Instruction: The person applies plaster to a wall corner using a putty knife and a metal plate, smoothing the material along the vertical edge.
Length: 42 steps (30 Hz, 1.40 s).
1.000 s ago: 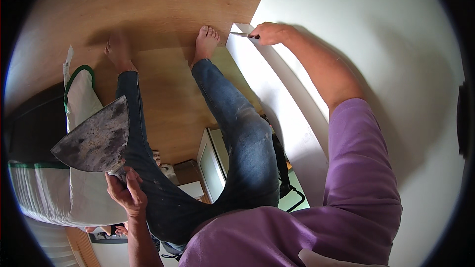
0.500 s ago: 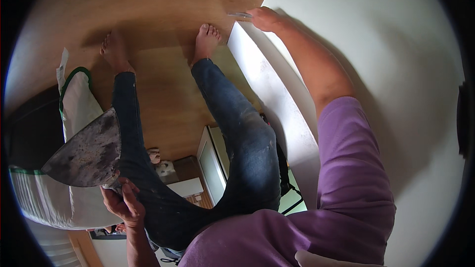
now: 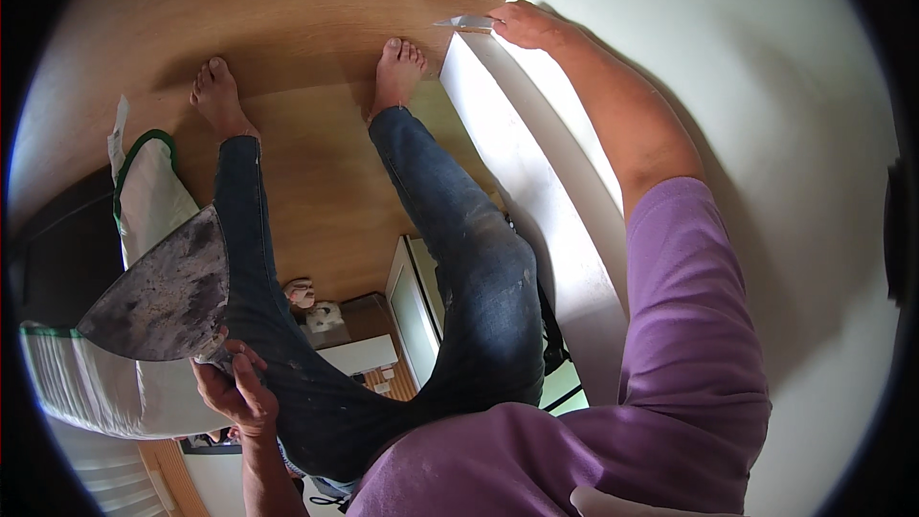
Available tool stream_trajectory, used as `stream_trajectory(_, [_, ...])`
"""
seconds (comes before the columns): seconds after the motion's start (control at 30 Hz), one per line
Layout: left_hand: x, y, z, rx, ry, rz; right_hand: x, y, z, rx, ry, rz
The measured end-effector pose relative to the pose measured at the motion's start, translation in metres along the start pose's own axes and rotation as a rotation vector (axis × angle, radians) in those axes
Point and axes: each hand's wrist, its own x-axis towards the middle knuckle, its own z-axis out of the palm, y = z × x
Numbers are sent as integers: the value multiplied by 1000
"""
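Observation:
My left hand (image 3: 241,393) is closed around the handle of a wide putty knife (image 3: 165,295). Its fan-shaped metal blade is smeared with dried grey and whitish residue and points up and to the left, beside my left leg. Farther off, my right hand (image 3: 532,27) reaches along the white wall (image 3: 766,182). Its fingers grip a smaller putty knife (image 3: 467,22), whose thin, shiny blade sticks out to the left. That blade lies over the far end of a white ledge (image 3: 536,201), beside the brown wooden surface (image 3: 316,0); whether it touches either, I cannot tell. My right fingers hide its handle.
My bare feet (image 3: 397,72) stand on the wooden surface. At the left lies a white padded item with green edging (image 3: 158,191), next to a dark panel (image 3: 62,249). Between my legs, a white-framed door (image 3: 414,297) and household items show in the background.
My right hand has shifted slightly away and to the right with the small putty knife, whose blade has turned to show more of its face. My left hand has barely moved.

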Motion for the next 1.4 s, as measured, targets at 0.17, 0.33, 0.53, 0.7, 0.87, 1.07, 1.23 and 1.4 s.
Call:
stream_trajectory(0.17, [2, 1, 2, 6, 11, 28, 6, 12, 24, 10, 127, -143])
stream_trajectory(0.33, [-2, -4, 1, 12, 35, 21, 12, -4, 18, -37, -41, -36])
stream_trajectory(0.53, [-2, -8, 2, 10, 37, 21, 13, 8, 25, -36, 21, -74])
stream_trajectory(0.7, [-2, -9, 4, 9, 43, 27, 18, -3, 26, 45, -3, -50])
stream_trajectory(0.87, [-1, -13, 5, 6, 37, 23, 25, 0, 28, -5, 2, -23])
stream_trajectory(1.07, [-1, -22, 2, 10, 36, 17, 24, -14, 24, 35, -67, 27])
stream_trajectory(1.23, [-2, -25, 2, -17, 44, -4, 26, -11, 35, -17, -100, -5])
stream_trajectory(1.4, [-4, -30, 1, -10, 17, 13, 32, -19, 43, -184, -228, 45])
